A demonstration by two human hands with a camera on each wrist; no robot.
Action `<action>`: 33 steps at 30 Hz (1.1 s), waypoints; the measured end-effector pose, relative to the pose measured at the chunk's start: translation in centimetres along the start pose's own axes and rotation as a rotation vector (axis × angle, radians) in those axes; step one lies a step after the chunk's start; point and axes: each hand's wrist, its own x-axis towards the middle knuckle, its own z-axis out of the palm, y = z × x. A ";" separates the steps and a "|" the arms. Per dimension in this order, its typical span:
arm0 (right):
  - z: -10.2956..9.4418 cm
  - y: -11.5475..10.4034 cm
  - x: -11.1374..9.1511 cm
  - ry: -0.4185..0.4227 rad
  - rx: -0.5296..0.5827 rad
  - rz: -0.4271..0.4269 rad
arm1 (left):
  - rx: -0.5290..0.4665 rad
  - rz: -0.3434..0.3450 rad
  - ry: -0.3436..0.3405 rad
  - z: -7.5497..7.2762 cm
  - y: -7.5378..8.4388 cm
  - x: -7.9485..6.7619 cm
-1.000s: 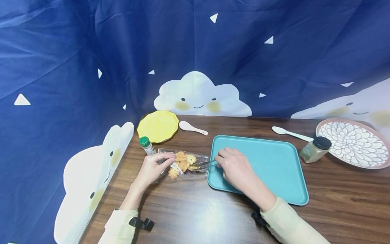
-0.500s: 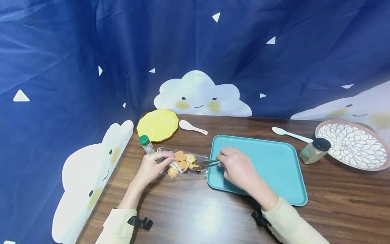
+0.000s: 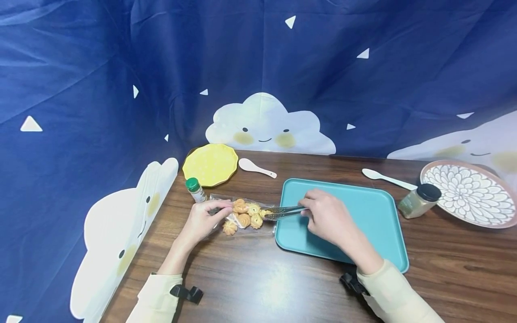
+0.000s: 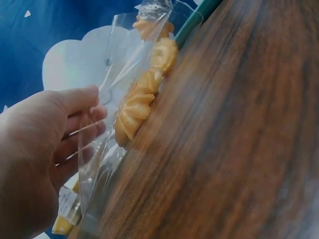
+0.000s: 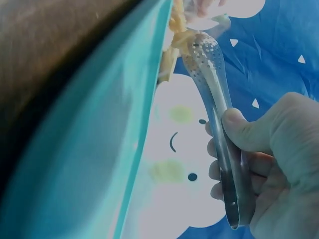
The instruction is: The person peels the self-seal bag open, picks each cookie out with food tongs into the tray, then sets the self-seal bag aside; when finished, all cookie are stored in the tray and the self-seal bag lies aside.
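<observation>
My left hand (image 3: 202, 222) pinches the edge of a clear plastic bag (image 4: 119, 52) between thumb and fingers; in the left wrist view several fingers show through the film. Several ridged golden butter cookies (image 3: 244, 220) lie in and on the bag, with one flower-shaped cookie (image 3: 230, 228) nearest me. My right hand (image 3: 327, 220) grips metal food tongs (image 5: 212, 94) over the left part of the teal tray (image 3: 355, 215). The tongs' perforated tips reach left to a cookie at the right of the group. Whether they clamp it firmly is hard to tell.
A green-capped shaker (image 3: 196, 190) stands just beyond my left hand, near a yellow plate (image 3: 211, 165) and a white spoon (image 3: 257, 168). To the tray's right are a black-lidded jar (image 3: 419, 202), another white spoon (image 3: 388, 178) and a petal-patterned plate (image 3: 470, 193).
My right hand and the tongs have moved right, so the tips now sit at the right side of the cookies. Some cookies have shifted. The left hand holds its place on the bag.
</observation>
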 end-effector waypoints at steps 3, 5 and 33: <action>-0.5 0.6 0.0 -0.004 0.016 0.018 | 0.004 0.004 0.004 0.0 0.1 0.0; -0.9 1.2 0.0 0.000 0.027 0.036 | 0.007 0.007 0.007 0.0 0.1 0.0; -0.3 6.1 -0.5 -0.182 0.050 0.414 | -0.014 -0.015 -0.011 0.0 0.1 0.0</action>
